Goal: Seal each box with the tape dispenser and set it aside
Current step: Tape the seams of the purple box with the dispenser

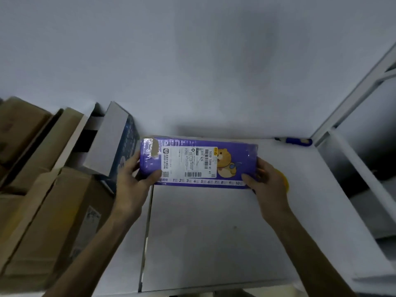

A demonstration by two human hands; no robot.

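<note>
Holds the box (pixel 198 161) level at the far side of the bench (pixel 214 232), long side across, close to the wall; cannot tell whether resting or just lifted. Grips its left end with the left hand (pixel 137 176), thumb laid over the top beside the label, fingers curled round the end. Grips its right end with the right hand (pixel 267 179), thumb hooked on the near corner. Carries nothing else in either.

Reads as the handling step around sealing. Shows glossy clear tape over the top and a tan patch at the left end, so probably sealed, though not sure of every seam. Calls next either for lifting away with both hands to a resting spot, or for freeing one to fetch the dispenser. Cannot tell where the dispenser is; may be the yellow thing (pixel 285 181) peeping out just behind the right hand.

Crowds the left side with brown cartons (pixel 42 200) and an open white box (pixel 115 142) tilted against them, just beside the left hand, so little room to set down there. Leaves a blue-handled tool (pixel 293 141) at the far edge, well apart, and a white rack (pixel 353 103) along the right.
</note>
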